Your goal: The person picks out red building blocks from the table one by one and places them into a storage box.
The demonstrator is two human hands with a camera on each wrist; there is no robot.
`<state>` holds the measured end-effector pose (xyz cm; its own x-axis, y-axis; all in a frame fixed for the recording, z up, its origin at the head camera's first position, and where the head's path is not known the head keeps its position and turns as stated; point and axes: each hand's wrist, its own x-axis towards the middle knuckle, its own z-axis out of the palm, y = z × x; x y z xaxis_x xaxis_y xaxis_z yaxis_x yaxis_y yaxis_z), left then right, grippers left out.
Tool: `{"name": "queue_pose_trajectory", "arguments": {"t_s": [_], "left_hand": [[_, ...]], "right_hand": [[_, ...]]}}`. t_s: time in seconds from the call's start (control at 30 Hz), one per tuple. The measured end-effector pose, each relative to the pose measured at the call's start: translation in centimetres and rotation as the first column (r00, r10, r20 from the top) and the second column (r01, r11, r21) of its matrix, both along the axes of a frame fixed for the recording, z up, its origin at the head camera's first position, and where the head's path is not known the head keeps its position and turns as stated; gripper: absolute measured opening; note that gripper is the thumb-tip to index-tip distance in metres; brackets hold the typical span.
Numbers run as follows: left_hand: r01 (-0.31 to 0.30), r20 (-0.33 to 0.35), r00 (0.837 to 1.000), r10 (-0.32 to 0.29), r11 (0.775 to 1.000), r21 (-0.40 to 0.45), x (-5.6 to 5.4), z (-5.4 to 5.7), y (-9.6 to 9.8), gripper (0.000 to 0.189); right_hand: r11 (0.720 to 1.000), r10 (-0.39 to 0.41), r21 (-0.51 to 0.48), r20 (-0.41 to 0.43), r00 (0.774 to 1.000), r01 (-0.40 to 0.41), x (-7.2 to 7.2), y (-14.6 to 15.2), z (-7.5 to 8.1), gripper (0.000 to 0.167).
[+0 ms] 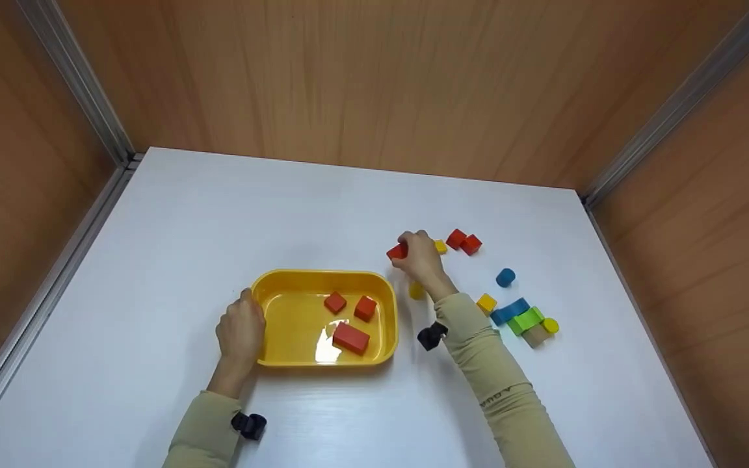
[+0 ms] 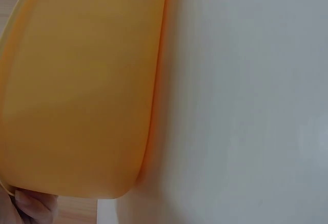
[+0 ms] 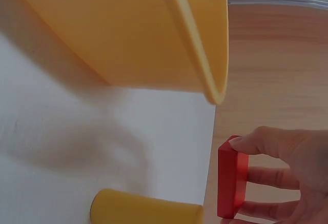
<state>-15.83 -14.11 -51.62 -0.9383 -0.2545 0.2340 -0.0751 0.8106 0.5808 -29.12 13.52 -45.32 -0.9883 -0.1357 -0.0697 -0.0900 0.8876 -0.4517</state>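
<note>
My left hand (image 1: pixel 242 328) grips the left rim of a yellow tray (image 1: pixel 290 359); its fingertips show at the tray's end in the left wrist view. Inside the tray lie a red rectangular block (image 1: pixel 350 338) and two red cubes, one nearer the middle (image 1: pixel 335 302) and one to its right (image 1: pixel 365 308). Beyond the tray's right rim, my right hand (image 1: pixel 421 257) pinches another red block (image 3: pixel 232 178) between thumb and fingers, held above the table. A yellow cylinder (image 3: pixel 146 207) stands below that hand, partly hidden by it in the head view.
Two red cubes (image 1: pixel 464 241) and a yellow block (image 1: pixel 440 247) lie beyond the right hand. A blue cylinder (image 1: pixel 506 277) is farther right. Near the right forearm sit a yellow block (image 1: pixel 486 303), a blue block (image 1: pixel 510 311), green blocks (image 1: pixel 526 321) and a tan block (image 1: pixel 536 336). Wooden panels surround the table.
</note>
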Motion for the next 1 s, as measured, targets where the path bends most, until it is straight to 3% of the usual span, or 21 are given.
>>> {"name": "queue_pose_trajectory", "arguments": {"t_s": [0.33, 0.7, 0.83, 1.0], "left_hand": [[-0.020, 0.015, 1.000, 0.020, 1.000, 0.011, 0.0, 0.1, 0.1, 0.016], [-0.022, 0.013, 1.000, 0.022, 1.000, 0.002, 0.0, 0.2, 0.1, 0.018], [-0.010, -0.007, 1.000, 0.010, 1.000, 0.003, 0.1, 0.1, 0.1, 0.016], [-0.003, -0.008, 1.000, 0.003, 1.000, 0.010, 0.1, 0.1, 0.2, 0.015]], "right_hand": [[0.988, 0.133, -0.068, -0.100, 0.986, -0.141, 3.2, -1.6, 1.1, 0.040], [0.967, 0.228, -0.105, -0.039, 0.973, -0.231, 6.4, -3.9, 1.0, 0.041], [0.949, 0.290, -0.114, -0.048, 0.956, -0.294, 7.6, -4.7, 0.5, 0.041], [0.914, 0.389, -0.071, -0.130, 0.912, -0.400, 8.7, -5.5, -0.4, 0.040]]}}
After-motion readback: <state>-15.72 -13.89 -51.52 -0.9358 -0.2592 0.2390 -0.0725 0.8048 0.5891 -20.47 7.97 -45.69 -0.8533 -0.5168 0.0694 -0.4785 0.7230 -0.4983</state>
